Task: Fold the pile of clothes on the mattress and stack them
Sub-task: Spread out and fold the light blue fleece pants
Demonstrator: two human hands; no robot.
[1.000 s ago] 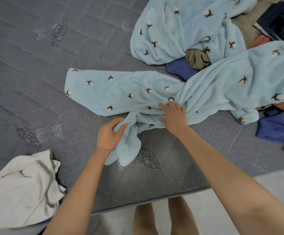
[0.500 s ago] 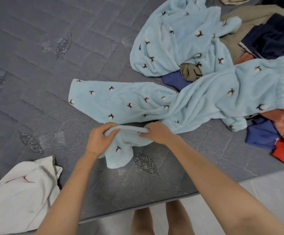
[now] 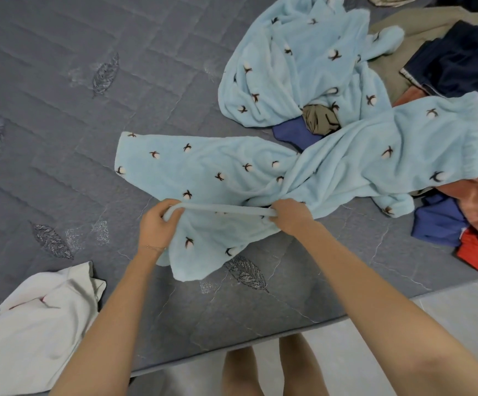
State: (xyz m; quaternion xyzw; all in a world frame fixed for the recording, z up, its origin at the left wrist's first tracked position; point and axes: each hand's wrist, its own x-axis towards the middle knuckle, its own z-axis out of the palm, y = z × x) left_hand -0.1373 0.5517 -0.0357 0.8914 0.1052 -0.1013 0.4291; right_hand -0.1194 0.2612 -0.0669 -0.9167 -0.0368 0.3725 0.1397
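Pale-blue pyjama trousers [image 3: 232, 172] on mattress [image 3: 89, 138]; hem taut between both hands.

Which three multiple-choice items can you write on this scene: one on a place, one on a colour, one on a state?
1. Where does the crumpled white cloth lie on the grey quilted mattress?
A) at the near edge, on the person's left
B) on the far pile
C) under the right arm

2. What colour are the fleece pyjama trousers with the flower print?
A) red
B) navy
C) light blue

3. What do the left hand and the right hand do?
A) both lie open
B) both grip one edge of the trousers, stretched between them
C) only the left grips

Answers: 1 A, it lies at the view's lower left; 2 C, its pile is pale blue; 3 B, the fingers of both hands curl round the taut edge.
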